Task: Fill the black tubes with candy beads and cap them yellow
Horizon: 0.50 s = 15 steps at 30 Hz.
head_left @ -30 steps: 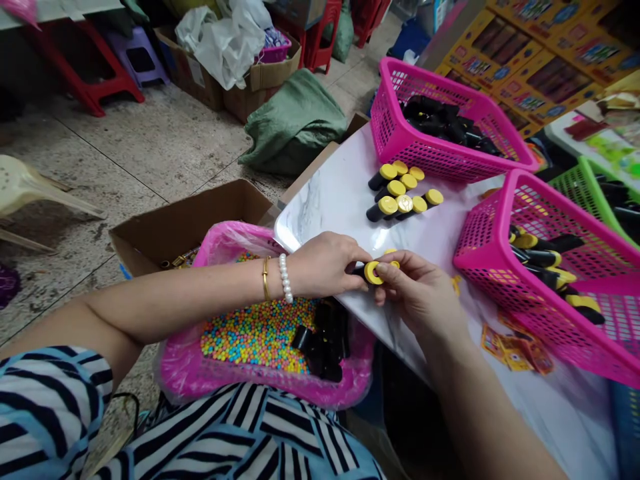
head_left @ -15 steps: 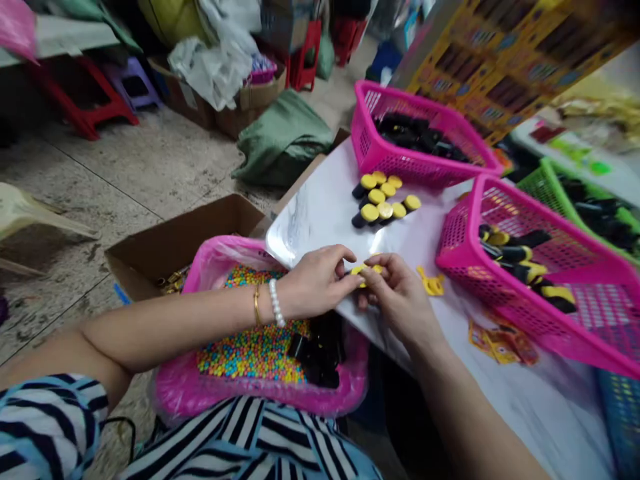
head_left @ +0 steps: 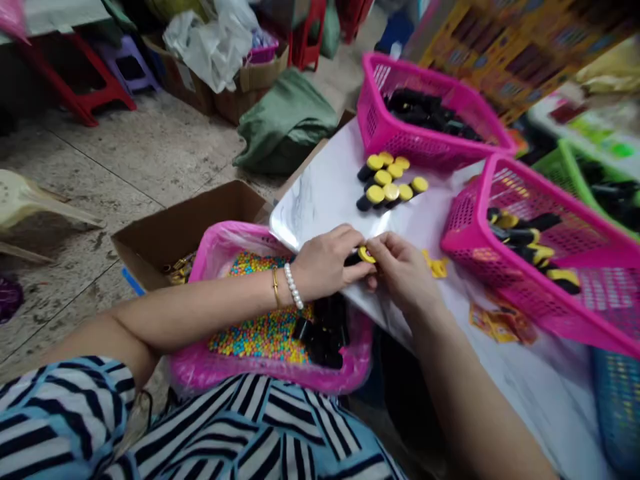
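Marble-look board [head_left: 320,207] runs from the lap out to the right, acting as a work surface, probably to keep everything within arm's reach. Two pink mesh baskets stand on it: far one [head_left: 425,143] holds loose black parts, near one [head_left: 475,227] holds yellow-and-black tubes [head_left: 525,243]. Pink plastic-lined tray [head_left: 345,380] sits at the lap, below the board edge, holding mixed coloured beads [head_left: 260,337] and a black pile [head_left: 325,333]. Row of yellow-capped tubes [head_left: 387,180] lies on the board, laid flat, seemingly so caps stay visible. Yellow scrap [head_left: 436,267] lies just beside the right hand. Both hands meet above the board edge: left hand [head_left: 327,260] curled, pinching black tube [head_left: 353,259]; right hand [head_left: 403,273] pinching yellow cap [head_left: 367,255] at the tube's end. Fingers partly hide the join.
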Available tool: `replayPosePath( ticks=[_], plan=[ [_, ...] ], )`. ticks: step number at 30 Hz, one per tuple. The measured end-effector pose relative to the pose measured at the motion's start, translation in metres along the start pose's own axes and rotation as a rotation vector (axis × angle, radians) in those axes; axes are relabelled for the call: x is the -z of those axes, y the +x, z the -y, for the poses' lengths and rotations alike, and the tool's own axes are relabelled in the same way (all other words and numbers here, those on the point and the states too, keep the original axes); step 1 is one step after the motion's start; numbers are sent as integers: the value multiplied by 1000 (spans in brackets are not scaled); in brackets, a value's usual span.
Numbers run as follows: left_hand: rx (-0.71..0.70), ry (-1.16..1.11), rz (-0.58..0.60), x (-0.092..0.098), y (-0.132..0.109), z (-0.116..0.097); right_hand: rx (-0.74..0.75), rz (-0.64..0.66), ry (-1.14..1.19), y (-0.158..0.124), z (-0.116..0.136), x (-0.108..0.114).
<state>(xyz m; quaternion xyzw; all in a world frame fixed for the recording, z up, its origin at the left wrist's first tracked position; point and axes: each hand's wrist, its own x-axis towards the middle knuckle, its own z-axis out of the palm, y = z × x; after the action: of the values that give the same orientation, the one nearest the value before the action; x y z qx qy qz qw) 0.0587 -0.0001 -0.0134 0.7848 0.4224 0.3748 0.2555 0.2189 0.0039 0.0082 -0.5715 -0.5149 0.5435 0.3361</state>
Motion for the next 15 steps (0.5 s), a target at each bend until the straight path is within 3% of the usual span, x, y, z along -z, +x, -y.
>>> replayPosePath(
  ticks=[3,7,11,15],
  plan=[
    [33,-15,13,-2,-2,3,-23,-27,85,-5,-3,0],
    [-12,-68,21,0,-9,7,-69,49,271,-6,-4,16],
    [-47,-93,21,3,-10,12,-174,260,287,5,2,32],
    [-75,-112,28,4,-8,14,-271,501,141,18,15,30]
  ],
)
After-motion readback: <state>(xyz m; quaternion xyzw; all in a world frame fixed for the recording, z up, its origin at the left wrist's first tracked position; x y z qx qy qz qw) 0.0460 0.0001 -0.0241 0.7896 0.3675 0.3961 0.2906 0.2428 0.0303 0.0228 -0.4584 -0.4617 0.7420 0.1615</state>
